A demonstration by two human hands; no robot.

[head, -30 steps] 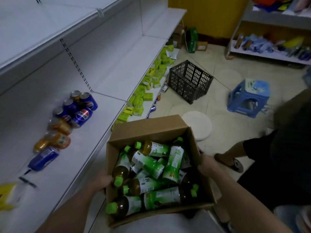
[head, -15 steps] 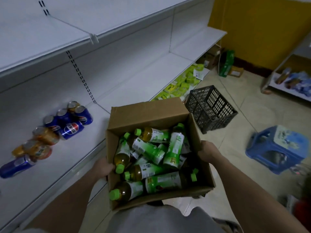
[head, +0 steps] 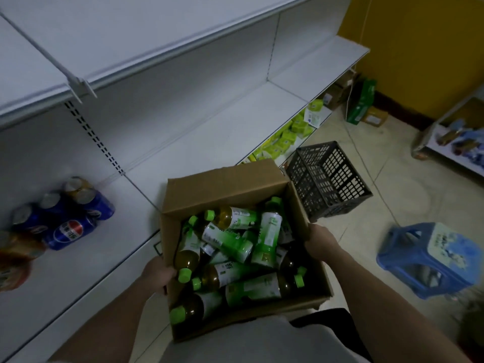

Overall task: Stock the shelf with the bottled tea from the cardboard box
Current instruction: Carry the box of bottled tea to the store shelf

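Open cardboard box of jumbled tea bottles, held beside white shelf. Left hand, right hand gripping opposite walls. Likely heavy, sagging; bottles smooth, best grasped around the body.

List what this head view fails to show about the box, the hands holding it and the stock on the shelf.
- Cardboard box: its underside and whatever supports it are hidden by its own walls.
- Bottled tea: the full count is unclear, since lower bottles lie buried.
- Left hand, right hand: fingers hidden behind the box walls.
- Cans: leftmost ones are blurred and cut by the frame edge.
- Label print: too small.
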